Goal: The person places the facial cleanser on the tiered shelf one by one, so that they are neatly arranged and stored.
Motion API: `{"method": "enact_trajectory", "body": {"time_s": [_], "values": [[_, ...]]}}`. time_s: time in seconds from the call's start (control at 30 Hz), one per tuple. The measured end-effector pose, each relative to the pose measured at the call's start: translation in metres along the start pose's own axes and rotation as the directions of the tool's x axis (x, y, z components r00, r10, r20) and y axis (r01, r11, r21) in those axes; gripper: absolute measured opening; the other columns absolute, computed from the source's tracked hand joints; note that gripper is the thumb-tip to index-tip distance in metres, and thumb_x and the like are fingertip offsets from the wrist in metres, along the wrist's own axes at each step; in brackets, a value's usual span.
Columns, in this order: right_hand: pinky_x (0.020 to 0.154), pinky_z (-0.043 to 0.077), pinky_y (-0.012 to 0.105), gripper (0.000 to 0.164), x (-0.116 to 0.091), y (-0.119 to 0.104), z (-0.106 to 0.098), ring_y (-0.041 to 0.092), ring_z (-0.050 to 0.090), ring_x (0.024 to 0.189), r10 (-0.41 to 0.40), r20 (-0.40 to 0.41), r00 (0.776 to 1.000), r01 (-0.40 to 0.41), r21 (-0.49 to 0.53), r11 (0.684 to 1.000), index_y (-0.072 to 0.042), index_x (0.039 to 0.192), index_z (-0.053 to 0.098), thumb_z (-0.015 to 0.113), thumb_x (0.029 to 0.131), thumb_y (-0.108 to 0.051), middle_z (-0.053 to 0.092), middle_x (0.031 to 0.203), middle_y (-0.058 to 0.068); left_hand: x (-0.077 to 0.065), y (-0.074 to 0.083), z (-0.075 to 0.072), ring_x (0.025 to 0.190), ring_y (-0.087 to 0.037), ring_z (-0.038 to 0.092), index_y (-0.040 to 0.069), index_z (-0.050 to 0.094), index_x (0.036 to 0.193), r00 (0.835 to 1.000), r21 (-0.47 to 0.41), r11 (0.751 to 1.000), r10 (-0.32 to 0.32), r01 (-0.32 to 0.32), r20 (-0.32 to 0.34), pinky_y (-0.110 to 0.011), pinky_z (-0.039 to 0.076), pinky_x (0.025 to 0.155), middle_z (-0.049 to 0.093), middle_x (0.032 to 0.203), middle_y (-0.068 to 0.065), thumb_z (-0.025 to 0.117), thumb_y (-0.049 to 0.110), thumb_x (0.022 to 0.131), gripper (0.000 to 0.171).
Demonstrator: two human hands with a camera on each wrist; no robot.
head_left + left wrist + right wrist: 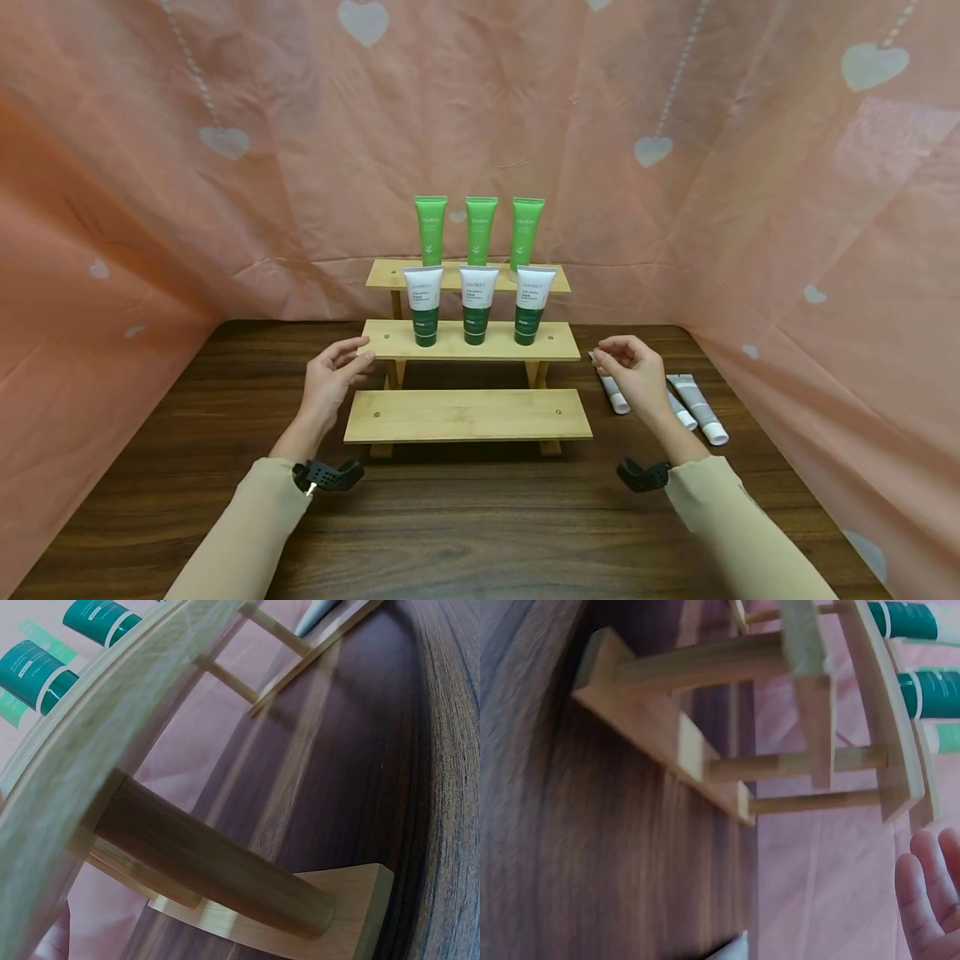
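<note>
A three-tier wooden display stand (468, 415) stands on the table. On its middle shelf, several centimetres apart, are three white and dark-green squeeze tubes (476, 305); three bright green tubes (480, 229) line the top shelf. My left hand (333, 379) is at the left end of the middle shelf, fingertips right at its edge, fingers relaxed. Off the right side of the stand, my right hand (633, 371) hovers with loosely bent fingers and nothing in them; its fingers (915, 896) show at the lower right in the right wrist view.
Grey tubes with white caps (699, 408) lie on the dark wood table (465, 525) to the right, partly behind my right hand. A pink curtain with white hearts (300, 192) encloses the back and both sides.
</note>
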State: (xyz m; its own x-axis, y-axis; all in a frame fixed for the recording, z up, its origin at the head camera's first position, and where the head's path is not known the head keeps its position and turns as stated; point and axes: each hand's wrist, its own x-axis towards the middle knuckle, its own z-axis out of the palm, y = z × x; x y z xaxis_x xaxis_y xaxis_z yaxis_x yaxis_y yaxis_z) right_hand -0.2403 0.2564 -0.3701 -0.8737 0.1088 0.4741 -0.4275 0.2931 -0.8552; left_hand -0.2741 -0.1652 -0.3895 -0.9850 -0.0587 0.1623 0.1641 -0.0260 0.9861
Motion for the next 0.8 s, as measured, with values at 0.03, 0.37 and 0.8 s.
{"method": "enact_trajectory", "body": {"time_s": [0.03, 0.37, 0.8], "values": [[0.061, 0.054, 0.024, 0.019, -0.001, 0.006, -0.003, 0.01, 0.065, 0.07, 0.012, -0.007, 1.0, -0.012, -0.012, 1.0, 0.011, 0.1, 0.058, 0.064, 0.085, 0.003, 0.062, 0.091, 0.029, 0.0, -0.001, 0.0, 0.077, -0.014, 0.066, -0.004, 0.055, 0.123, 1.0, -0.002, 1.0, 0.001, -0.001, 0.002, -0.038, 0.053, 0.076, 0.067, 0.086, 0.003, 0.067, 0.013, 0.087, 0.042], [0.059, 0.054, 0.026, 0.024, -0.002, 0.052, -0.024, 0.004, 0.062, 0.069, 0.153, -0.049, 0.987, -0.158, -0.125, 0.979, 0.007, 0.104, 0.06, 0.066, 0.086, -0.007, 0.064, 0.096, 0.021, 0.013, -0.023, -0.007, 0.077, -0.012, 0.065, 0.002, 0.059, 0.122, 1.0, -0.009, 1.0, 0.014, -0.015, -0.005, -0.04, 0.052, 0.077, 0.067, 0.09, 0.0, 0.071, 0.024, 0.083, 0.046], [0.055, 0.042, 0.01, 0.02, 0.001, 0.063, -0.02, -0.007, 0.053, 0.062, 0.216, -0.25, 0.944, -0.3, -0.373, 0.878, 0.004, 0.1, 0.062, 0.068, 0.084, -0.006, 0.066, 0.094, 0.021, 0.013, -0.023, -0.005, 0.077, -0.013, 0.065, 0.004, 0.06, 0.12, 1.0, -0.001, 1.0, 0.018, -0.018, -0.02, -0.046, 0.051, 0.08, 0.067, 0.089, -0.001, 0.072, 0.025, 0.083, 0.044]]}}
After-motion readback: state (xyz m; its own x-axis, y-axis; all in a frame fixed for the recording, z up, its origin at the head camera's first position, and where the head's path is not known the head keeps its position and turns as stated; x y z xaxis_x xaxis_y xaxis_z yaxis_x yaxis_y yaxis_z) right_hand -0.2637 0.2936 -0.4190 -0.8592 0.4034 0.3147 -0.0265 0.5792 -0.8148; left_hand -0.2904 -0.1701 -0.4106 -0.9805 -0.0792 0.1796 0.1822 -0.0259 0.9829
